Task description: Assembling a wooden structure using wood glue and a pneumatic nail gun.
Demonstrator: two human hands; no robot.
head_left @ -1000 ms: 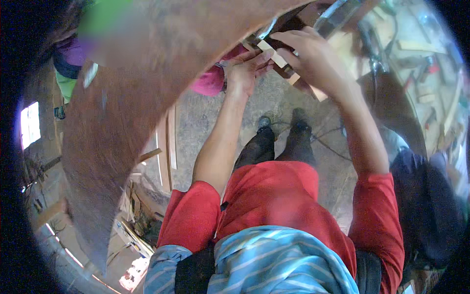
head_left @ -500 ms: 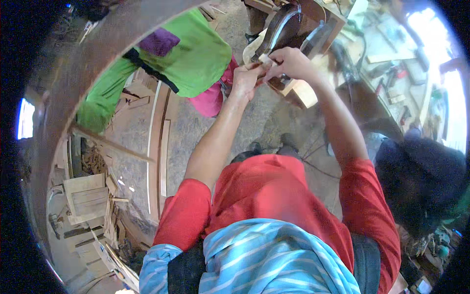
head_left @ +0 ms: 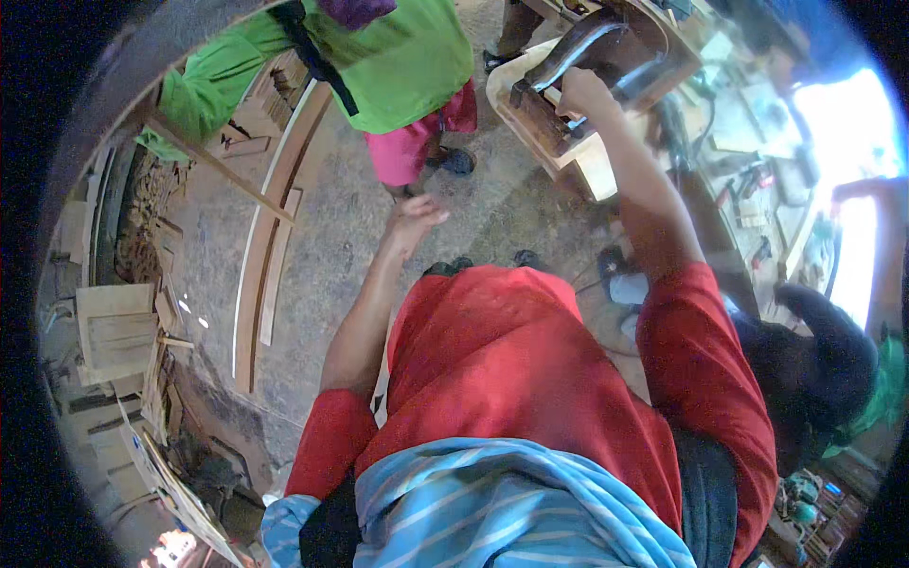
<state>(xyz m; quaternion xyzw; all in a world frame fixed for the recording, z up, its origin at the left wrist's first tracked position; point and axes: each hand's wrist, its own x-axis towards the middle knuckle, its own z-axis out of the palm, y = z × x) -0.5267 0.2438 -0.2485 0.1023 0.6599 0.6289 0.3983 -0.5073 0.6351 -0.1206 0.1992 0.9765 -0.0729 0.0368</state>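
**Right hand on the curved wooden piece, left hand free**

I see the right hand (head_left: 582,93) at the upper middle of the frame, reaching up to a curved wooden piece (head_left: 578,57) that sits on a pale wooden block (head_left: 568,151). The fingers of this hand seem closed around the dark curved edge, near its left end, but the exact grip is partly hidden by the back of the hand. The left hand (head_left: 412,216) hangs in the middle of the frame, above the concrete floor (head_left: 341,246), and holds nothing; its fingers are loosely apart and a little curled.

To do this step well, I judge that the right hand should keep a firm hold close to the end of the curved piece, so that it does not slide on the block. The free hand could come up to support the block from the side, because one hand alone may let the piece twist.

A second person in a green shirt (head_left: 398,57) stands just beside, at the upper left of the frame, so I would keep the elbows close. Long wooden strips (head_left: 260,275) lie on the floor at the left, well apart from both hands. A cluttered tabletop (head_left: 757,142) is at the upper right.
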